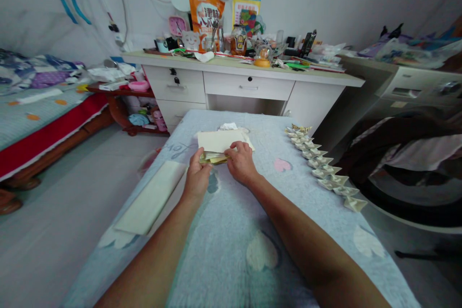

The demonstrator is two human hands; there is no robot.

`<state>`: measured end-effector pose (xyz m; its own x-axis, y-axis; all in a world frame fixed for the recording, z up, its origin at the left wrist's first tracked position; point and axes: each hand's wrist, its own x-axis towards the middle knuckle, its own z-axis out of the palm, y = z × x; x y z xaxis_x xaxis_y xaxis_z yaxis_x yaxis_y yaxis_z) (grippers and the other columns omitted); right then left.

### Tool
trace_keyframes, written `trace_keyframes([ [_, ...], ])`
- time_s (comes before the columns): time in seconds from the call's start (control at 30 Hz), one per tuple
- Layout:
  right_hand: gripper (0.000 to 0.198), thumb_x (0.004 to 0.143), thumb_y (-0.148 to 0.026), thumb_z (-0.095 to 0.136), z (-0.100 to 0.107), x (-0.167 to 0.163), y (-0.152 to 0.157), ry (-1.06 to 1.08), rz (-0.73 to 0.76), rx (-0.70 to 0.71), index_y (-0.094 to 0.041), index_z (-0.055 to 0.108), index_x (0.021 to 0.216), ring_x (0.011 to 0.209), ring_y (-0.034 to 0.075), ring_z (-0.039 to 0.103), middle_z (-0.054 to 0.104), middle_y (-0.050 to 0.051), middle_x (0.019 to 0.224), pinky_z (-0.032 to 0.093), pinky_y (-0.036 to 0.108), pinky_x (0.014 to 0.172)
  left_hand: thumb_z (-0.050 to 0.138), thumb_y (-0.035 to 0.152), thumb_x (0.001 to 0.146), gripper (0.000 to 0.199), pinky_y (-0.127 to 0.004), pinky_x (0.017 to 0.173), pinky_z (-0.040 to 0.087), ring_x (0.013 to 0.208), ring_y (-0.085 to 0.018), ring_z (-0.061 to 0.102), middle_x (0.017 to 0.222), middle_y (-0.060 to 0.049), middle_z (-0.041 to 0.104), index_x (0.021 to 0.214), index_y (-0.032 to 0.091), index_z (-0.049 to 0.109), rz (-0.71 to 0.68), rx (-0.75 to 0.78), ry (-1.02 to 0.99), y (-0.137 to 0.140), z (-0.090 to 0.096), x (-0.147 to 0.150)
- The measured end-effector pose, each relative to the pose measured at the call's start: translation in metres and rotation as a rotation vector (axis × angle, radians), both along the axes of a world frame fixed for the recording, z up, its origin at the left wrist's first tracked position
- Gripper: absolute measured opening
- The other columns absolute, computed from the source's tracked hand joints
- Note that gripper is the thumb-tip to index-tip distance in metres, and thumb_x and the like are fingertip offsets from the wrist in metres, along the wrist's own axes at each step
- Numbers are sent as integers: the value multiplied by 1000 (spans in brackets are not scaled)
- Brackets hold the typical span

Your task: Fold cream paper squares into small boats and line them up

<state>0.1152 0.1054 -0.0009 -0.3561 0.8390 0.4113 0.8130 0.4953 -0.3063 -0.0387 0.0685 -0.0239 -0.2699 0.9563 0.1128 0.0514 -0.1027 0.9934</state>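
Note:
A small stack of cream and yellowish paper sheets (221,141) lies toward the far end of the cloth-covered table. At its near left corner, my left hand (197,173) grips the sheets between thumb and fingers. My right hand (241,162) is closed at the near right edge, its fingertips pinching the paper; how many sheets it grips cannot be made out. Below the top sheet, uneven yellowish edges stick out between the hands. Just behind the stack sits a crumpled white piece (228,126). Folded paper boats (327,171) stand in a slanting row along the table's right side.
A long pale folded sheet (153,197) lies along the left side of the tablecloth (216,260). Beyond the table stands a white desk (249,87) crowded with jars, a snack bag and a pink clock. A bed is at left, a washing machine (407,91) at right.

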Motion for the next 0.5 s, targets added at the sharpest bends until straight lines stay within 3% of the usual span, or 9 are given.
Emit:
trace_keyframes([
  [0.23,23,88,-23,52,4,-11,2,-68,85,108,-24,69,102,124,27,30,46,9,128,22,44,104,56,22,69,78,-20,50,36,51,-8,42,62,7,44,142,18,29,-70,-17,-124,-1,8,4],
  [0.37,25,89,-23,51,4,-18,6,-132,120,124,-23,67,108,136,29,18,42,9,139,9,50,110,56,19,67,82,-19,50,36,51,-8,43,66,6,48,143,20,25,-68,-17,-146,3,4,2],
  [0.5,26,92,-23,49,1,-23,9,-162,136,137,-20,64,112,140,29,13,39,8,145,3,53,112,56,18,66,84,-20,51,37,53,-8,45,73,4,53,143,21,23,-55,-16,-129,8,-1,1],
])
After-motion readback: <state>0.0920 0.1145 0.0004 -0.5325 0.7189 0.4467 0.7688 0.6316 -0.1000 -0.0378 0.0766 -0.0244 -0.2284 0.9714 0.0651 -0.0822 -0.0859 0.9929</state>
